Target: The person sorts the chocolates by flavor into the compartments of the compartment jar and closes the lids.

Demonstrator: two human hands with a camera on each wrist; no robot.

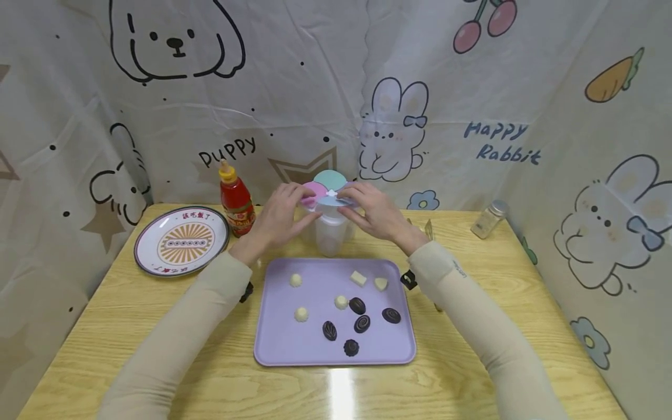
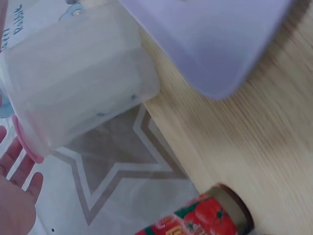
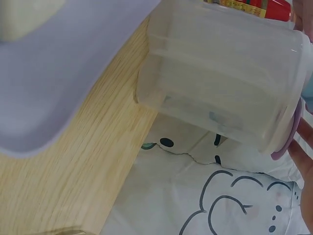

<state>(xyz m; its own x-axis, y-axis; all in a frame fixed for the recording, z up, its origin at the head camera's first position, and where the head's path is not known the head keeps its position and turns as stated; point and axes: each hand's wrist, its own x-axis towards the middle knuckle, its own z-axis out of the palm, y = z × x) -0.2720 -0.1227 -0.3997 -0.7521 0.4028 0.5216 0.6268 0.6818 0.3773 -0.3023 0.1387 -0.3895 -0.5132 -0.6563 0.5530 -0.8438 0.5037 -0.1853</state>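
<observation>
A tall translucent container stands behind the tray, with a lid of pink, green, blue and purple petals on top. The left hand holds the lid's pink side, fingers above and thumb towards the near edge; in the left wrist view its outer fingers are spread beside the pink petal. On the other side, the right hand holds the lid near the purple petal, its thumb towards the front. The fingertips are partly hidden in the wrist views.
A lilac tray bears several white and dark chocolates. To the left are a patterned plate and a red sauce bottle. A small clear jar lies at the back right. A printed curtain hangs behind the table.
</observation>
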